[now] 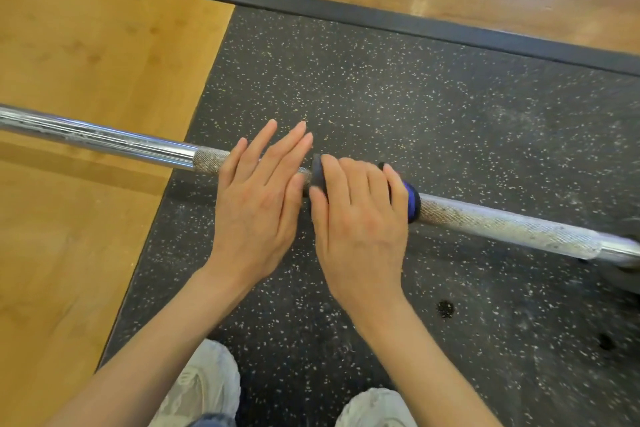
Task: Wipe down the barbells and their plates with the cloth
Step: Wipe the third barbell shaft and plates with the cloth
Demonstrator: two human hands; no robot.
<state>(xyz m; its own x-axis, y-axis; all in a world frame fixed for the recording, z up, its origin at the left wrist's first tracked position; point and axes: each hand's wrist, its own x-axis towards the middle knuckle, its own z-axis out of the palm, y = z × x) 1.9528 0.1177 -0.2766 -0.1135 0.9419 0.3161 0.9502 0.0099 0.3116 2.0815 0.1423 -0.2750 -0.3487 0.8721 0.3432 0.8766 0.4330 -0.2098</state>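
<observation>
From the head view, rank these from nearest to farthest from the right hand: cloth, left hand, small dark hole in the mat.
1. cloth, wrapped on the bar under the right hand.
2. left hand, just beside it.
3. hole, lower right on the mat.

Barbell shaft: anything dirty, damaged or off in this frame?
Yes. The barbell has white chalky residue speckling the knurling right of the cloth, and pale streaks on the smooth chrome at far left. White dust also smudges the rubber mat near the bar. No visible damage. The right hand holds the cloth around the shaft; the left hand lies flat.

Blue cloth [412,201], silver barbell [502,224]
</observation>
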